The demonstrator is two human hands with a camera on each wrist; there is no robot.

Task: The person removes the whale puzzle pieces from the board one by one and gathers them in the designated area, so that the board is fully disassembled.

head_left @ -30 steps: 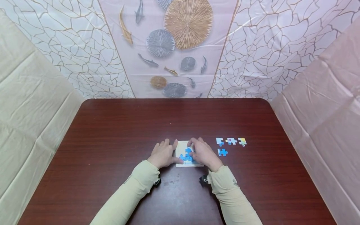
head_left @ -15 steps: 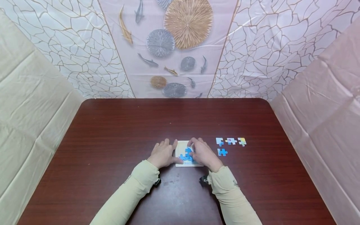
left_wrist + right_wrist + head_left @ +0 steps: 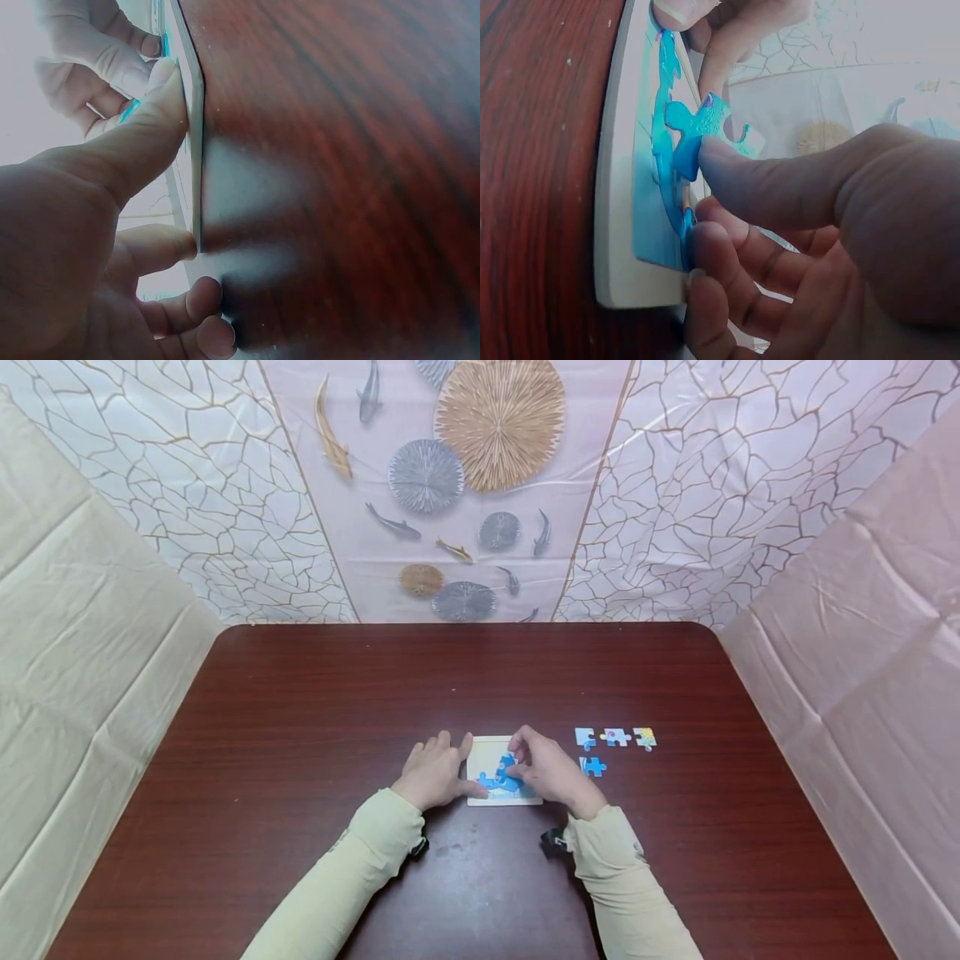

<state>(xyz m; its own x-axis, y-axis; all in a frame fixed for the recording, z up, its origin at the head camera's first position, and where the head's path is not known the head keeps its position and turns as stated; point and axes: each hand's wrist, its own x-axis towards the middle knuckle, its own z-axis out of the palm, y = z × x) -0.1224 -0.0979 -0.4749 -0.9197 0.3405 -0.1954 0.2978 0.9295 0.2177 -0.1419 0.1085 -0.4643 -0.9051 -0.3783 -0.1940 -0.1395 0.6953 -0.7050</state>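
Note:
A small jigsaw board with a pale raised frame [image 3: 505,802] lies on the table, with blue puzzle pieces [image 3: 487,781] set in its lower part. My left hand [image 3: 437,772] rests at its left side. In the left wrist view the thumb [image 3: 154,124] presses along the frame and the index fingertip touches a corner. Over the board's right half, my right hand [image 3: 553,770] pinches a blue jigsaw piece [image 3: 694,139] by its edge. That piece stands tilted above the pieces below it, and the right thumb covers part of it.
Right of the board, loose jigsaw pieces lie on the dark red table [image 3: 337,693]: a white-and-blue piece [image 3: 585,737], a white piece with a pink swirl [image 3: 616,737], a yellow-patterned piece [image 3: 644,737] and a blue piece [image 3: 593,767]. Fabric walls stand behind and beside the table.
My right hand has shifted slightly right, and the blue piece in its fingers now stands tilted over the board. My left hand has stayed in place.

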